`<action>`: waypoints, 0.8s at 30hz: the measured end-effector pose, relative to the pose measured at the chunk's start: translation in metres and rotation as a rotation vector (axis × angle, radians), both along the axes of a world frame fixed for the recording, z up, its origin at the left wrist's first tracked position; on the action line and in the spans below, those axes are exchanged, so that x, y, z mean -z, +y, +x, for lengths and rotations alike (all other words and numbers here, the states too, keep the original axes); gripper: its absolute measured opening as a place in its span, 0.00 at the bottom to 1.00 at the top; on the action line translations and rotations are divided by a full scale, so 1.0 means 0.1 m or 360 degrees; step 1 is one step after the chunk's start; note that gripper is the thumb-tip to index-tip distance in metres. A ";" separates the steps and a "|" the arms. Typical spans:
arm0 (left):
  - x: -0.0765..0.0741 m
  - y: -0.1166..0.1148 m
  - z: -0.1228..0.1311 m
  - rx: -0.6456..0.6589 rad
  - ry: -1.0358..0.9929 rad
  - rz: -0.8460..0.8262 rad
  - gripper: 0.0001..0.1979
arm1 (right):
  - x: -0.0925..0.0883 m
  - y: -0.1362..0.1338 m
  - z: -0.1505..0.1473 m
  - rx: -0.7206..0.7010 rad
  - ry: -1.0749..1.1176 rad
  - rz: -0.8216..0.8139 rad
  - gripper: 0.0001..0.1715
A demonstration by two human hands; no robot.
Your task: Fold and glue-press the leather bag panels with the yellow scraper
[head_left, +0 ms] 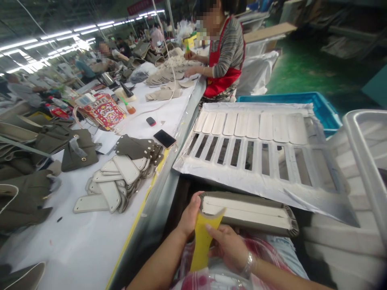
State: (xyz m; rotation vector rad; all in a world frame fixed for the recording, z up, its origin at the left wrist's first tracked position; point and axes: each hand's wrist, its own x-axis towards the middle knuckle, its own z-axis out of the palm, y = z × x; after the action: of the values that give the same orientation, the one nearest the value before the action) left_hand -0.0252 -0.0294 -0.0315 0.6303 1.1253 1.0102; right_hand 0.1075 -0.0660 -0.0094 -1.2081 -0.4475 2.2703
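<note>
On my lap lies a long olive-grey bag piece (pixel 248 210) with a flat off-white panel on top and rounded ends. My left hand (pixel 191 213) is closed round its left end, fingers partly hidden. In my right hand (pixel 226 245) is a yellow flat template (pixel 202 245) with a curved-in upper edge. The thumb presses on its face, and its upper end overlaps the near left corner of the bag piece. A slatted rack (pixel 208 161) stands just beyond, carrying a row of off-white strips (pixel 248 124).
Left, a white-topped table (pixel 90 245) holds stacked pale tabs (pixel 109 193), dark tabs (pixel 133 146), a phone (pixel 165 138) and olive bags (pixel 80 151). A co-worker in a red apron (pixel 217 80) sits beyond the rack. A blue crate (pixel 323 106) and a pale bin (pixel 359 133) stand right.
</note>
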 end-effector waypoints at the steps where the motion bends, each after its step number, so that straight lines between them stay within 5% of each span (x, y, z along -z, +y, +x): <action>1: 0.01 -0.01 -0.01 0.0017 0.0026 0.0016 0.25 | 0.00 -0.01 0.00 0.0012 0.0000 0.0011 0.22; 11: 0.06 -0.05 -0.05 0.0052 0.0194 0.0212 0.22 | -0.04 -0.09 -0.04 0.0093 -0.0155 0.0082 0.16; 19: -0.20 0.16 -0.19 0.0253 0.0890 0.0513 0.22 | -0.08 -0.13 -0.15 0.0157 -0.0187 0.0087 0.15; 24: -0.22 0.29 -0.01 0.0314 0.0732 0.0578 0.15 | -0.07 -0.13 -0.12 0.0148 -0.0174 0.0038 0.13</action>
State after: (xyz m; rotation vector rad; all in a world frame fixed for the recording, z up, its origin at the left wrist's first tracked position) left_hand -0.0266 -0.0006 -0.0094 1.2902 1.2525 0.9283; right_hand 0.0958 -0.0794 -0.0028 -1.3179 -0.4484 2.1225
